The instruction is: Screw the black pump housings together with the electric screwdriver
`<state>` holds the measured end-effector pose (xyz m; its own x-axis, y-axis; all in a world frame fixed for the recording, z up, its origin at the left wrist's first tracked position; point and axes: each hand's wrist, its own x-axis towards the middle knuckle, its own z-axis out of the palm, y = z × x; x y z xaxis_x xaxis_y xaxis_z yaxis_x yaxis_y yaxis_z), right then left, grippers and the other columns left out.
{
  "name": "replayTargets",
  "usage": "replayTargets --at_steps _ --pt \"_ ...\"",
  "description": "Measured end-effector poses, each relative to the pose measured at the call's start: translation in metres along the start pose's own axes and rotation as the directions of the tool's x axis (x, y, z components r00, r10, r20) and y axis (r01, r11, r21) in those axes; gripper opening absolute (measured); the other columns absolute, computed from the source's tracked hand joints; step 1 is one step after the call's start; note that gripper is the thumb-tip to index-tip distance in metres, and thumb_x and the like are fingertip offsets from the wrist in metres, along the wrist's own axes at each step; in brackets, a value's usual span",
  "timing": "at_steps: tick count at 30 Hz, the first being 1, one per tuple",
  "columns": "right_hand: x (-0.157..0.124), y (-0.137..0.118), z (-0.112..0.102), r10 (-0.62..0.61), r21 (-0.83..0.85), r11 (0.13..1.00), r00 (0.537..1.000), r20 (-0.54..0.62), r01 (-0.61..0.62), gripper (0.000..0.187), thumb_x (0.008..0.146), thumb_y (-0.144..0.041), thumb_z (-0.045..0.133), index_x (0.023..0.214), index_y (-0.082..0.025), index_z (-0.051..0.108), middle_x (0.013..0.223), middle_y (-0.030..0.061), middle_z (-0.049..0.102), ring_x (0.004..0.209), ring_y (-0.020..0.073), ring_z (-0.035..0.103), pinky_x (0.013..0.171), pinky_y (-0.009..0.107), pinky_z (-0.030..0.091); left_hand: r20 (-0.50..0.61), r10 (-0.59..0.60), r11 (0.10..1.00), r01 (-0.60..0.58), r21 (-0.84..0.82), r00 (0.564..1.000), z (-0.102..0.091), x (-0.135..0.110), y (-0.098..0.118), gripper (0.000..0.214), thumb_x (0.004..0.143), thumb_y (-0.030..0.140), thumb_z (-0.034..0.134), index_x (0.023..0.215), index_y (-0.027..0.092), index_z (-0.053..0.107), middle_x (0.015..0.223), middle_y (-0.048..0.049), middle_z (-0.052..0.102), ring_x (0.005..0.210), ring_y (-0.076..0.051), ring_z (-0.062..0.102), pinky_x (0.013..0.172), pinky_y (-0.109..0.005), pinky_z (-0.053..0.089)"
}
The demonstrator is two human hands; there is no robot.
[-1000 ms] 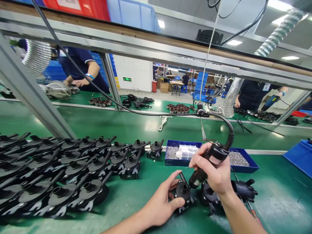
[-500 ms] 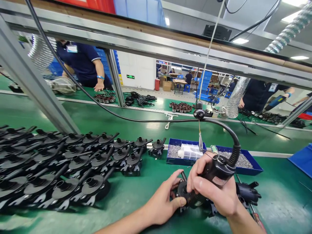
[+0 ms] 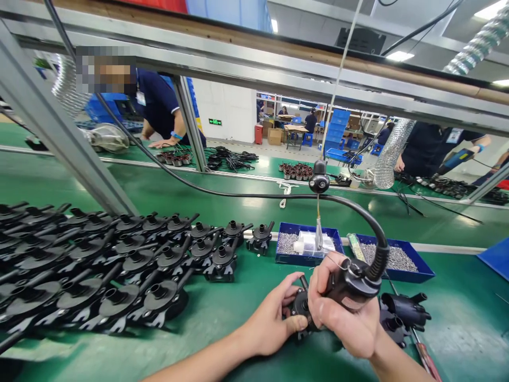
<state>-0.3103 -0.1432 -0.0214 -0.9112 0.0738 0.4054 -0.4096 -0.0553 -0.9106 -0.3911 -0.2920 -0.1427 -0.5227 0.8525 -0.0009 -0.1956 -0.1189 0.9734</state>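
Note:
My left hand (image 3: pixel 272 321) is closed around a small black pump housing (image 3: pixel 300 305) that rests on the green mat, thumb on its near side. My right hand (image 3: pixel 344 318) is wrapped around a black corded electric screwdriver (image 3: pixel 353 280), held nose down over that housing; the tip is hidden behind my fingers. The tool's cable (image 3: pixel 238 194) arcs up and left to a hanging balancer (image 3: pixel 319 182). Two more black housings (image 3: pixel 403 313) lie just right of my right hand.
Rows of several black pump housings (image 3: pixel 119 265) fill the left of the mat. Blue trays of screws (image 3: pixel 306 245) (image 3: pixel 397 260) sit behind my hands. A red-handled tool (image 3: pixel 425 361) lies at right. Other people work beyond the metal frame (image 3: pixel 59 132).
My right hand has brought the screwdriver down from above the housing onto it. My left hand kept its hold. The view shifted slightly.

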Motion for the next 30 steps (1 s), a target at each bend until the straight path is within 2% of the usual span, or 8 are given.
replayTargets --at_steps 4,9,15,17,19,22,27,30 --pt "-0.005 0.003 -0.002 0.015 0.033 0.999 0.998 -0.058 -0.013 0.016 0.090 -0.023 0.077 0.091 -0.024 0.061 0.068 -0.0012 0.065 0.048 0.0148 0.054 0.052 0.031 0.040 -0.010 -0.006 1.000 0.006 -0.021 1.000 0.001 0.000 -0.004 0.095 0.082 0.049 0.092 0.158 0.024 0.041 0.125 -0.0125 0.065 0.118 -0.033 0.067 0.105 -0.048 0.052" --pt "0.002 0.008 -0.001 -0.050 0.063 0.996 0.988 -0.149 0.060 0.013 0.088 -0.020 0.073 0.090 -0.023 0.061 0.065 -0.0042 0.063 0.044 0.0129 0.055 0.047 0.027 0.040 -0.034 -0.006 1.000 0.006 -0.010 0.999 0.000 -0.001 -0.009 0.103 0.079 0.055 0.093 0.158 0.024 0.035 0.127 -0.0132 0.066 0.121 -0.033 0.066 0.106 -0.047 0.050" --pt "0.013 -0.003 -0.003 0.021 -0.008 1.000 0.994 -0.111 -0.022 0.009 0.090 -0.020 0.075 0.091 -0.021 0.065 0.063 -0.0026 0.067 0.051 0.0161 0.062 0.053 0.028 0.050 -0.035 0.013 1.000 -0.012 0.017 0.999 0.003 -0.004 -0.014 0.107 0.073 0.061 0.096 0.157 0.025 0.040 0.129 -0.0135 0.068 0.120 -0.034 0.066 0.096 -0.042 0.050" --pt "0.016 -0.009 -0.003 -0.034 -0.001 0.999 0.990 -0.140 0.034 0.009 0.092 -0.019 0.076 0.095 -0.022 0.068 0.076 0.0012 0.073 0.066 0.0206 0.071 0.056 0.029 0.053 -0.043 0.015 0.999 -0.014 0.032 0.999 0.008 -0.006 -0.018 0.108 0.071 0.060 0.098 0.156 0.025 0.041 0.130 -0.0138 0.069 0.119 -0.034 0.067 0.089 -0.038 0.049" --pt "0.018 -0.012 -0.002 -0.157 0.012 0.987 0.964 -0.217 0.163 0.011 0.093 -0.017 0.076 0.098 -0.023 0.069 0.085 0.0022 0.073 0.078 0.0224 0.074 0.060 0.030 0.055 -0.068 0.023 0.999 -0.019 0.051 0.997 0.013 -0.008 -0.021 0.106 0.072 0.057 0.097 0.156 0.026 0.041 0.135 -0.0148 0.069 0.119 -0.033 0.067 0.082 -0.034 0.048" --pt "0.021 -0.008 0.001 -0.257 -0.007 0.964 0.930 -0.263 0.264 0.011 0.095 -0.014 0.075 0.096 -0.023 0.069 0.080 0.0000 0.067 0.074 0.0204 0.071 0.070 0.035 0.056 -0.095 0.023 0.999 -0.018 0.050 0.995 0.018 -0.009 -0.023 0.105 0.072 0.049 0.098 0.156 0.027 0.040 0.141 -0.0160 0.066 0.124 -0.034 0.066 0.080 -0.033 0.047" --pt "0.026 0.005 0.001 -0.205 -0.066 0.979 0.951 -0.230 0.195 0.010 0.095 -0.018 0.077 0.093 -0.023 0.069 0.078 0.0002 0.068 0.071 0.0196 0.068 0.068 0.035 0.052 -0.113 0.003 0.999 0.001 0.036 0.994 0.018 -0.009 -0.026 0.102 0.072 0.038 0.097 0.156 0.026 0.041 0.140 -0.0157 0.067 0.124 -0.033 0.065 0.082 -0.035 0.049" --pt "0.027 0.011 0.004 -0.138 -0.074 0.989 0.970 -0.199 0.125 0.010 0.093 -0.020 0.077 0.091 -0.021 0.067 0.075 -0.0002 0.068 0.061 0.0169 0.065 0.060 0.031 0.050 -0.145 0.002 1.000 0.000 0.017 0.989 0.019 -0.007 -0.027 0.103 0.067 0.032 0.098 0.153 0.025 0.043 0.137 -0.0147 0.068 0.120 -0.032 0.066 0.078 -0.033 0.049"
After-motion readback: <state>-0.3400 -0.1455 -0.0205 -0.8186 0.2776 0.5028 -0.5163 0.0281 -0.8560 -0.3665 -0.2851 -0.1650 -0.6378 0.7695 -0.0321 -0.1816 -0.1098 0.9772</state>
